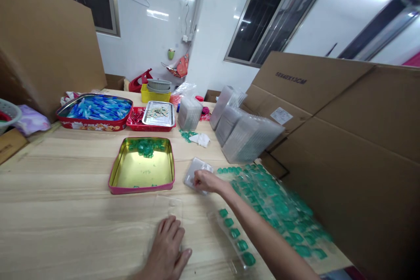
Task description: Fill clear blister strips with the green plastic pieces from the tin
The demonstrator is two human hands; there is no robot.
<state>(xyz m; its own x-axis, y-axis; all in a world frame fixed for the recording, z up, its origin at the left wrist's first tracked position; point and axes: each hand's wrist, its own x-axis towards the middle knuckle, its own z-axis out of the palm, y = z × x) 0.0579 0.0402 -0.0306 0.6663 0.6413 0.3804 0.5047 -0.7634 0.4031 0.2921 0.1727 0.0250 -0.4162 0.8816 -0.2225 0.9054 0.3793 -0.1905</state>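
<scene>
Two hands: left bare hand (166, 249) open, flat on a clear plastic sheet (167, 210); right bare hand (205, 181) curled over a frosted plastic tray (197, 170), grip unclear
At 2 o'clock: translucent green pods (262, 192)
At 11 o'clock: gold-lined red metal tin (141, 173)

Left hand (166, 250) has bare wood to its left, along the near edge of the wooden table (49, 192). The passage toward the far edge narrows between the gold-lined tin tray (141, 190) and the right hand (206, 180). Right of that hand, green pieces in clear plastic packing (269, 201) and a filled clear strip tray (234, 236) obstruct, backed by a cardboard sheet (334, 113) along the right edge. Stacked clear containers (249, 138) block farther on.
</scene>
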